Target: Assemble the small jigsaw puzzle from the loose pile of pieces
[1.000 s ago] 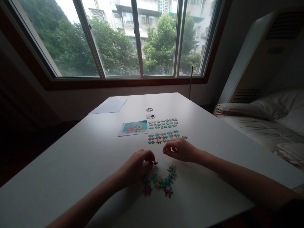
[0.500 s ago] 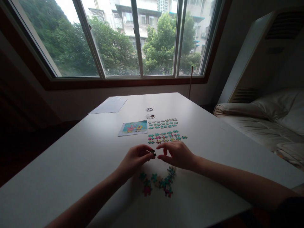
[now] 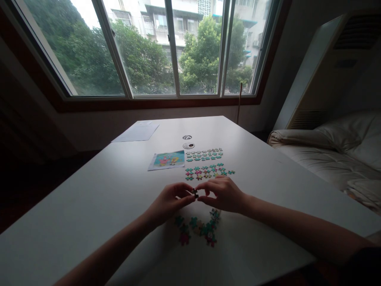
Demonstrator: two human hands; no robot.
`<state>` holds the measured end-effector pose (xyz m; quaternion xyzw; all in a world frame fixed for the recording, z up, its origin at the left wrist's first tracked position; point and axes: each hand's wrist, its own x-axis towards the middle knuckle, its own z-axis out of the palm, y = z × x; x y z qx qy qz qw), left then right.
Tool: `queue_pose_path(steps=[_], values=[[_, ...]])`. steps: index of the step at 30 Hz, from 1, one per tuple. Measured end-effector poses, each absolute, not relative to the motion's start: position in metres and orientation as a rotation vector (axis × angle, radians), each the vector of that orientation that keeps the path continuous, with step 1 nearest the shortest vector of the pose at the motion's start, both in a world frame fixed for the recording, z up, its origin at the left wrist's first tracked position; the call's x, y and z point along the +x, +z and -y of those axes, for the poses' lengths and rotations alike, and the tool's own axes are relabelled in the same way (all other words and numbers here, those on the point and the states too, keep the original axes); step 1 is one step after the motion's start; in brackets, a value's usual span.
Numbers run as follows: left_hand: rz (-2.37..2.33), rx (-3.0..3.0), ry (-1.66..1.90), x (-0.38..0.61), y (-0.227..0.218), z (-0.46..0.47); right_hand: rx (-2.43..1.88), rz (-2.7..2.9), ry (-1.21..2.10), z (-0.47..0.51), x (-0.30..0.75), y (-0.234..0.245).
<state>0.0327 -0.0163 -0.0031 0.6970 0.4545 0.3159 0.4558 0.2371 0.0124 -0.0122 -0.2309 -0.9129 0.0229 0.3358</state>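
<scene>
My left hand (image 3: pixel 169 200) and my right hand (image 3: pixel 222 193) meet fingertip to fingertip above the white table (image 3: pixel 104 190). Between them they pinch one small dark puzzle piece (image 3: pixel 195 193). Just below the hands lies a loose heap of puzzle pieces (image 3: pixel 199 229) in teal, pink and yellow. Beyond the hands, sorted pieces lie in a near row (image 3: pixel 208 171) and a far row (image 3: pixel 204 155). A small reference picture (image 3: pixel 167 160) lies to the left of those rows.
A sheet of paper (image 3: pixel 137 132) lies at the table's far left. Two small round objects (image 3: pixel 188 142) sit past the far row. A bed with pale bedding (image 3: pixel 333 151) stands to the right. A wide window (image 3: pixel 154 47) fills the wall ahead.
My left hand lifted the dark piece off the table and moved it up. My right hand came in from the right and closed its fingers on the same piece.
</scene>
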Motion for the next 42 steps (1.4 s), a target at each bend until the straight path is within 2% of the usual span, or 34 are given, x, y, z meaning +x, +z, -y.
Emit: queue_pose_path(steps=[5, 8, 11, 30, 37, 42], values=[[-1.336, 2.196, 0.457, 0.015, 0.011, 0.021, -0.679, 2.326, -0.099, -0.029, 0.25, -0.009], [-1.393, 2.282, 0.136, 0.004, 0.018, 0.024, -0.741, 2.244, -0.17, -0.045, 0.263, -0.008], [-1.446, 2.288, 0.001, -0.003, 0.018, 0.026, -0.811, 2.179, -0.207, -0.059, 0.276, -0.008], [-1.517, 2.273, -0.007, -0.009, 0.015, 0.019, -0.931, 2.187, -0.269, -0.074, 0.29, -0.009], [-1.64, 2.238, -0.072, -0.015, 0.017, 0.014, -1.231, 2.291, -0.318, -0.13, 0.294, -0.014], [-1.645, 2.221, -0.093, -0.018, 0.017, 0.005, -1.543, 2.22, -0.124, -0.184, 0.312, -0.027]])
